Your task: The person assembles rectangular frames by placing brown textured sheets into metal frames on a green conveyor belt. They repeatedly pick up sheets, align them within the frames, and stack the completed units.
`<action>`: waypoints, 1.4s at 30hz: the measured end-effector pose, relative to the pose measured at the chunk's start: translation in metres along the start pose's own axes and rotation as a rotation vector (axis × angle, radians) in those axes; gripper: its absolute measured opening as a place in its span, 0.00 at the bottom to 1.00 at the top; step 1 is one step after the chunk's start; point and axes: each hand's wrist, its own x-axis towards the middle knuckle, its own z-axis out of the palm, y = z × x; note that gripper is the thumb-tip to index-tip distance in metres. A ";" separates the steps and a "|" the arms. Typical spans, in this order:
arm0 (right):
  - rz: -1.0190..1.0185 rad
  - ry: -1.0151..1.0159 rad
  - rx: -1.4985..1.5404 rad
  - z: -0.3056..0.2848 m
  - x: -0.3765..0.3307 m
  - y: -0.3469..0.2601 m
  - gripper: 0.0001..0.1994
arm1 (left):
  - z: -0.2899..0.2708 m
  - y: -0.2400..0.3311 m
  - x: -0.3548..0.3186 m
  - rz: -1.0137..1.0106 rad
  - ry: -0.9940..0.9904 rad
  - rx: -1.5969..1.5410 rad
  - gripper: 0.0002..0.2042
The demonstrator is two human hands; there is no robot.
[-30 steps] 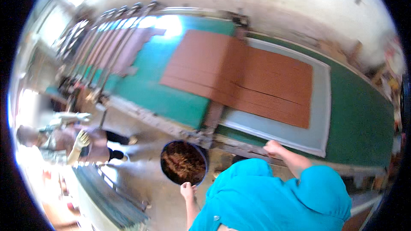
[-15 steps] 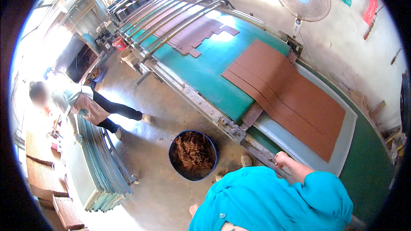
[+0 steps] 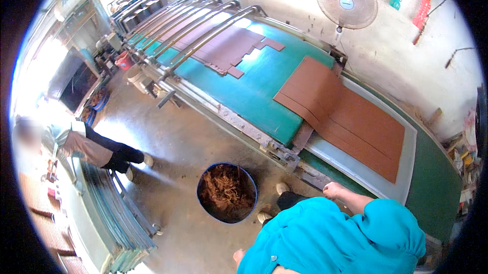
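My right hand (image 3: 333,190) is closed, its fingers curled at the near edge of the conveyor frame (image 3: 314,176); whether anything is inside them is hidden. Low in the picture, only a small part of my left hand (image 3: 239,256) shows past my blue-green top, and its fingers cannot be made out. Beyond my right hand, a brown sheet (image 3: 361,129) with lengthwise slits lies partly on the green belt (image 3: 254,102) and partly on a pale board (image 3: 410,159). Farther up the belt, a stepped group of brown pieces (image 3: 216,48) lies near the crossing metal bars (image 3: 211,40).
A round, blue-rimmed tub (image 3: 255,192) of brown scraps stands on the floor left of my feet. At the left, a co-worker (image 3: 86,147) stands by a stack of upright boards (image 3: 114,213). A fan (image 3: 347,1) stands near the wall.
The brown sheet has slid farther off the belt onto the pale board. The view has shifted, and the co-worker appears farther left and lower. My right hand stays by the frame edge.
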 end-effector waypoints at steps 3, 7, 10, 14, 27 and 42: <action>0.041 0.168 0.004 -0.012 0.005 0.021 0.12 | -0.002 0.053 -0.036 0.001 -0.102 -0.238 0.10; 0.063 0.412 0.039 -0.037 0.035 0.025 0.11 | -0.019 0.195 -0.147 0.105 -0.174 -0.505 0.12; -0.033 0.546 0.125 -0.058 0.099 0.030 0.11 | -0.004 0.282 -0.153 0.416 -0.115 -0.326 0.10; -0.149 0.619 0.370 -0.125 0.127 -0.037 0.12 | 0.029 0.426 -0.213 0.624 -0.175 -0.348 0.10; -1.198 0.989 -0.182 -0.312 0.314 -0.418 0.19 | 0.211 0.708 -0.342 0.499 -0.670 -0.284 0.24; -0.822 1.175 -0.073 -0.402 0.387 -0.385 0.24 | 0.288 0.741 -0.329 0.237 -0.986 -0.305 0.32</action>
